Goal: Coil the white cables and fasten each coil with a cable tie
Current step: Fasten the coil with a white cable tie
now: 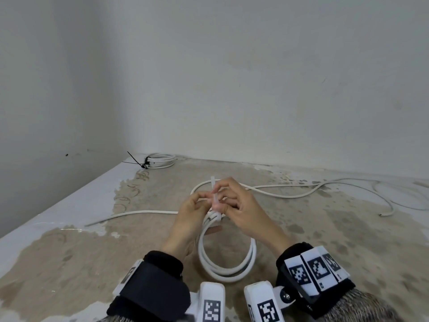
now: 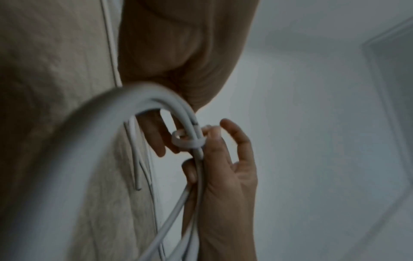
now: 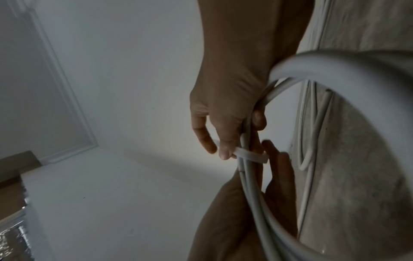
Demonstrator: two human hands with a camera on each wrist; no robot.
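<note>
Coil (image 1: 226, 254) of white cable hangs between my two hands above the counter (image 1: 69, 263), top strands gathered, loops drooping toward me. A pale cable tie (image 1: 214, 198) is looped round the gathered strands; wrist views show the band still loose, a ring with slack.

Left hand (image 1: 193, 217): grip pinched on the tie near the bundle, lower fingers round the strands. Right hand (image 1: 241, 210): fingertips pinch the tie's tail, which stands up above the knuckles.

Handling, my reading: cable looks light but springy, loops will want to fan out unless held at the crossing. Tie is thin, smooth, likely slippery; best taken close to its head, tail pulled straight.

Finished coil (image 1: 160, 161) with black tie lies at the far corner. Loose cable (image 1: 290, 194) sprawls behind my hands.
</note>
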